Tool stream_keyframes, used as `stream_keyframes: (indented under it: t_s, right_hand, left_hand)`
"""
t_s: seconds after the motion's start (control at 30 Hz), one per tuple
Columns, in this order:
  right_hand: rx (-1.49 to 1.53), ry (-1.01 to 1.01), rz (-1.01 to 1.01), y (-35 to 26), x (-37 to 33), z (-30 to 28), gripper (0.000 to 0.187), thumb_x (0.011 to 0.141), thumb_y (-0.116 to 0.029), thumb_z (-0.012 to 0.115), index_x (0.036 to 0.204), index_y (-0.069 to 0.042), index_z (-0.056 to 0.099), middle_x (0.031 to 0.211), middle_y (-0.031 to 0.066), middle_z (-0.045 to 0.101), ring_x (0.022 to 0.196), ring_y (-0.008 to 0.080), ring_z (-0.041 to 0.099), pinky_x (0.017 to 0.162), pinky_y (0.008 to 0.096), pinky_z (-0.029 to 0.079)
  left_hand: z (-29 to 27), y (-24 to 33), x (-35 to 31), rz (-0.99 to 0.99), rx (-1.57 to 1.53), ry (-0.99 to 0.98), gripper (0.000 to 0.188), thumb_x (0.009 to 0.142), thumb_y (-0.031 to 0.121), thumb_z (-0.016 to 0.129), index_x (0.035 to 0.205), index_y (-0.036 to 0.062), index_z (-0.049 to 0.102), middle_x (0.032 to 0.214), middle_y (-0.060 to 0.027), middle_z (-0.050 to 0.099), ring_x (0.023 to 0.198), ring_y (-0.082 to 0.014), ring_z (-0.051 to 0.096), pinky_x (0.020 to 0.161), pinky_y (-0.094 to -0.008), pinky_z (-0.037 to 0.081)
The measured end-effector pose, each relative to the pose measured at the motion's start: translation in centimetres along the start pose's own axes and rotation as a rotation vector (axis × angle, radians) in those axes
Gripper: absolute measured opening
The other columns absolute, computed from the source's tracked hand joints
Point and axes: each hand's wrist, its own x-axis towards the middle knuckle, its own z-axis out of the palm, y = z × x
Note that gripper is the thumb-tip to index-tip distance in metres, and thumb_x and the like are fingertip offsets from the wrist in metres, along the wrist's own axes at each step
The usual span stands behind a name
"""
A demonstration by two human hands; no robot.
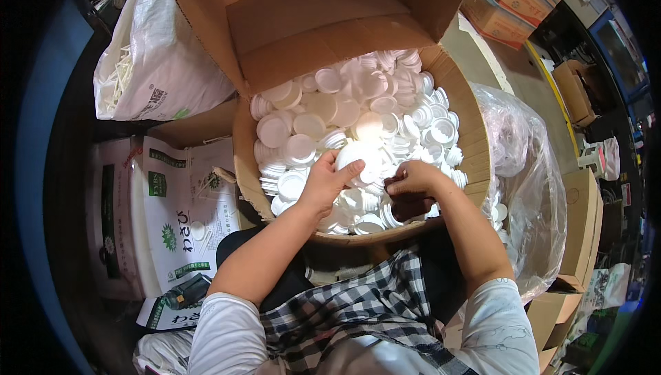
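An open cardboard box point(475, 141) in front of me is heaped with round white plastic lids point(299, 149). Over the near part of the heap, my left hand point(326, 182) grips a white lid point(357, 157), thumb pressed on its face. Bright light washes out part of that lid. Just to the right, my right hand point(416, 183) is curled with its fingers bent in, low above the lids. Its fingertips are in shadow, and what they hold, if anything, cannot be made out.
At the left stands a white sack point(172, 65) of thin white pieces, with printed white bags point(186, 230) below it. A clear plastic bag point(530, 182) hugs the box's right side. Cartons point(582, 223) stand farther right, and more cartons point(506, 3) are stacked at the back right.
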Motion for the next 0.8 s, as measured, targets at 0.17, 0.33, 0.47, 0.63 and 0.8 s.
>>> stream_keyframes:
  t_s: [0.17, 0.33, 0.47, 0.63, 0.8]
  right_hand:
    - [-0.152, 0.033, 0.053, 2.0, -0.1, 1.7, 0.02, 0.063, -0.024, 0.067, 0.081, -0.013, 0.07, 0.083, 0.0099, 0.066, 0.078, 0.0276, 0.062, 0.071, 0.0372, 0.049]
    - [0.51, 0.052, -0.241, -1.9, -4.6, -3.2, 0.008, 0.08, -0.009, 0.056, 0.086, -0.005, 0.06, 0.087, 0.0068, 0.062, 0.077, 0.0161, 0.056, 0.072, 0.0301, 0.045]
    - [0.908, 0.155, -0.509, -2.9, -6.8, -2.2, 0.008, 0.088, -0.01, 0.053, 0.092, -0.004, 0.05, 0.109, 0.0043, 0.052, 0.089, 0.0105, 0.049, 0.077, 0.0267, 0.042]
    - [0.822, 0.29, -0.421, -6.0, -7.8, 0.1, 0.01, 0.087, -0.01, 0.054, 0.092, -0.003, 0.049, 0.081, 0.0009, 0.053, 0.075, 0.0077, 0.048, 0.068, 0.0224, 0.042]
    - [0.794, 0.143, -0.472, -5.1, -7.5, 1.8, 0.011, 0.085, -0.007, 0.058, 0.091, -0.001, 0.052, 0.082, 0.0019, 0.055, 0.076, 0.0075, 0.049, 0.069, 0.0228, 0.043]
  left_hand:
    - [1.2, 0.8, -0.4, -0.055, -0.033, 0.005, 0.041, 0.073, 0.016, 0.074, 0.107, 0.0046, 0.053, 0.093, -0.0039, 0.06, 0.076, -0.0107, 0.059, 0.061, -0.0241, 0.048]
    - [0.6, 0.0, -0.8, -0.096, 0.17, -0.033, 0.043, 0.074, 0.023, 0.072, 0.108, 0.0056, 0.053, 0.091, -0.0022, 0.061, 0.073, -0.0086, 0.057, 0.053, -0.0214, 0.043]
    - [1.5, -0.6, -0.6, -0.132, 0.265, -0.13, 0.04, 0.077, 0.027, 0.068, 0.107, 0.0079, 0.052, 0.085, 0.0008, 0.059, 0.07, -0.007, 0.055, 0.049, -0.0197, 0.041]
    - [2.6, -0.5, -2.1, -0.158, 0.269, -0.22, 0.041, 0.079, 0.029, 0.065, 0.109, 0.0083, 0.047, 0.085, 0.0009, 0.056, 0.067, -0.0061, 0.053, 0.047, -0.0186, 0.04]
    - [2.8, -3.4, -2.9, -0.069, 0.393, -0.42, 0.046, 0.079, 0.017, 0.066, 0.117, 0.002, 0.044, 0.109, -0.0066, 0.052, 0.099, -0.0126, 0.049, 0.089, -0.0274, 0.038]
